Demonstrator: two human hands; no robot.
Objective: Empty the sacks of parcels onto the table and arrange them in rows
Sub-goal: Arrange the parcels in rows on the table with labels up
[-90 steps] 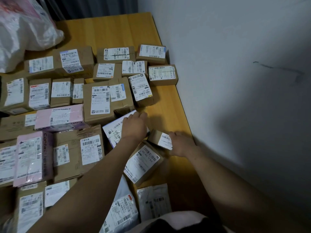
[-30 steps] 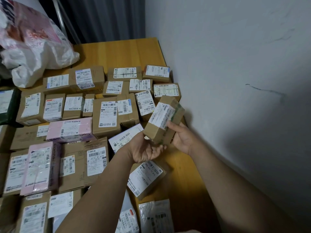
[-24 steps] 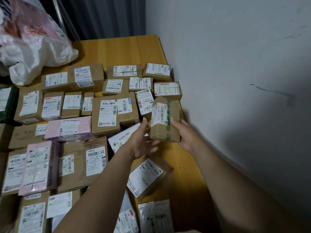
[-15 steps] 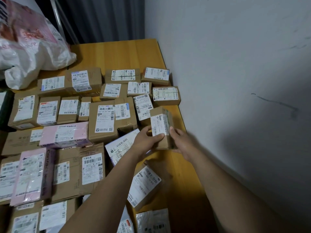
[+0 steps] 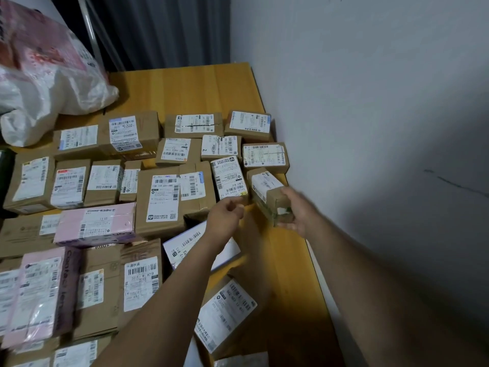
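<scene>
Two hands of ours reach over the table [image 5: 185, 88]. Our right hand [image 5: 300, 211] grips a small box [image 5: 267, 193], fingers wrapped round its near end. The box is tilted, label up, close to the table's right edge beside the wall [image 5: 370, 115]. It sits just in front of the end box [image 5: 264, 157] of a far row and just right of a labelled box [image 5: 229, 178]. We cannot tell whether its far end touches the wood. Our left hand [image 5: 225, 215] hangs by the labelled box's near corner, fingers loosely curled, holding nothing. Rows of brown parcels fill the table to the left, with two pink parcels [image 5: 98, 223] among them. A white packet [image 5: 182, 242] lies under our left forearm, and a skewed box [image 5: 227, 311] lies nearer us. A sack [image 5: 45, 75] slumps at the far left.
</scene>
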